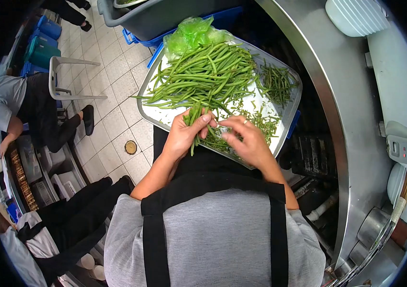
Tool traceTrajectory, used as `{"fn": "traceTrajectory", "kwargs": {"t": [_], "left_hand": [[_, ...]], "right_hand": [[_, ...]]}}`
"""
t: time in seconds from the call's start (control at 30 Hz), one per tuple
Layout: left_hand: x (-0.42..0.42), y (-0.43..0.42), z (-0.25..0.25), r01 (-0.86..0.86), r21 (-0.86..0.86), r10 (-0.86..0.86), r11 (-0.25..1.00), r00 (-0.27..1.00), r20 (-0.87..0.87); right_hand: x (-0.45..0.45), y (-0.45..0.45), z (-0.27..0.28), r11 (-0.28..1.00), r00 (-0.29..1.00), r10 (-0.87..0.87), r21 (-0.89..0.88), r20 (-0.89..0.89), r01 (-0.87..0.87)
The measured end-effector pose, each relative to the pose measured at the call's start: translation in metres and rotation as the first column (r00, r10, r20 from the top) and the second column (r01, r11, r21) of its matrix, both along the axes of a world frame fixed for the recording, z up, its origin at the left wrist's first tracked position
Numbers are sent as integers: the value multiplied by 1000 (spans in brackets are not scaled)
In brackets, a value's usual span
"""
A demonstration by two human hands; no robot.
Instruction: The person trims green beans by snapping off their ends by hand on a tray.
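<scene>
My left hand [180, 134] is closed around a small bunch of green beans [194, 115], its thumb laid across them. Close beside it, my right hand [250, 142] has its index finger and thumb apart near the bean ends, with nothing visible between them. Both hands are over the near edge of a grey tray [297, 95]. On the tray lies a large heap of long green beans [208, 71]. Bean trimmings [261, 125] are scattered at the near right, and a pile of thinner, darker beans [277, 83] lies at the right.
A green plastic bag [191, 36] sits at the tray's far side, by a grey tub [165, 19]. A steel counter [328, 71] curves along the right, with stacked white bowls [356, 16]. Left are a white stool [55, 79] and other people [7, 100] by the shelves.
</scene>
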State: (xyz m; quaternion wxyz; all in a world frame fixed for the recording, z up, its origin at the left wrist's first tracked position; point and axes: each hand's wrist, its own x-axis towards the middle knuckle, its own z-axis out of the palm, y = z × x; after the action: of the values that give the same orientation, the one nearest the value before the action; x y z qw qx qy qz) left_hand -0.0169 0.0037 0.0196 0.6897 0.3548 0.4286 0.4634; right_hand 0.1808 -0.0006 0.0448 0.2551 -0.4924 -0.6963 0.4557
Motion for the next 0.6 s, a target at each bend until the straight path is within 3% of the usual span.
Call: {"fn": "traceTrajectory", "kwargs": {"t": [0.1, 0.3, 0.4, 0.53, 0.6], "left_hand": [[-1, -1, 3, -7, -13, 8, 1000, 1000, 25], [0, -2, 3, -21, 8, 21, 1000, 999, 45], [-1, -3, 4, -64, 32, 62, 997, 996, 66], [-2, 0, 12, -100, 48, 97, 994, 993, 67], [-1, -2, 10, -85, 50, 82, 995, 994, 73]], "right_hand": [[-6, -3, -12, 986, 994, 106, 134, -33, -101], [-7, -2, -15, 987, 996, 82, 137, 37, -86], [-2, 1, -4, 999, 998, 21, -50, 56, -18], [3, 3, -4, 989, 1000, -9, -148, -23, 6], [-4, 0, -1, 993, 995, -73, -102, -67, 66]]}}
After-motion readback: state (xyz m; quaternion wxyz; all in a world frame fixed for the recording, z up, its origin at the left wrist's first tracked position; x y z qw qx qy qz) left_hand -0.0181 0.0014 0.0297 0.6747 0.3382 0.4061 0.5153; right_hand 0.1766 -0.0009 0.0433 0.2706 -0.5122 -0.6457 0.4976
